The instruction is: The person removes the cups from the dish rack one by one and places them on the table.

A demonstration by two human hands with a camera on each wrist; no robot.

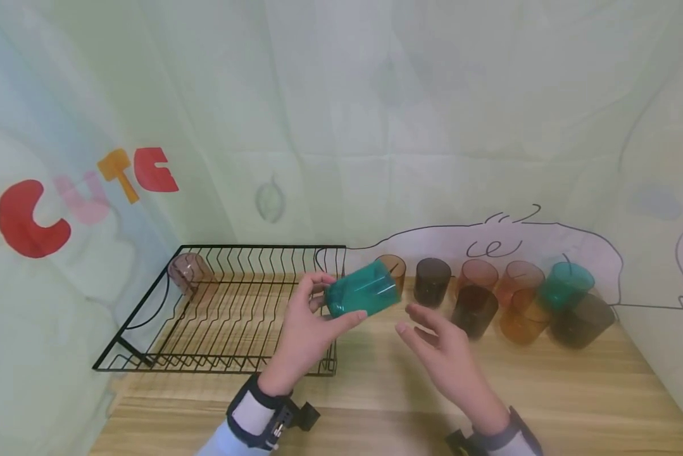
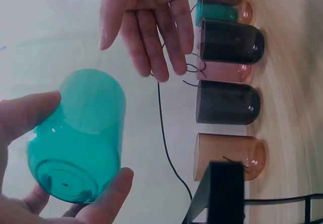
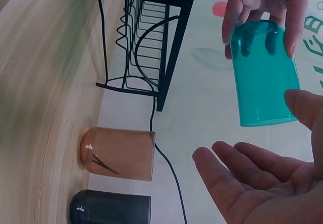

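Note:
A clear teal cup (image 1: 364,290) is held tilted in the air by my left hand (image 1: 313,329), whose fingers and thumb grip it near its base. In the left wrist view the round base of the teal cup (image 2: 75,138) faces the camera. My right hand (image 1: 446,354) is just right of the cup's rim, fingers spread and holding nothing. From the right wrist view, the right hand's thumb (image 3: 303,108) overlaps the rim area of the cup; whether it touches I cannot tell.
A black wire dish rack (image 1: 221,364) stands at the left, with a pinkish clear cup (image 1: 190,272) tilted in its far left corner. On the wooden table (image 1: 546,392) at the right stand several coloured cups, among them a dark cup (image 1: 432,282) and an orange cup (image 1: 523,320).

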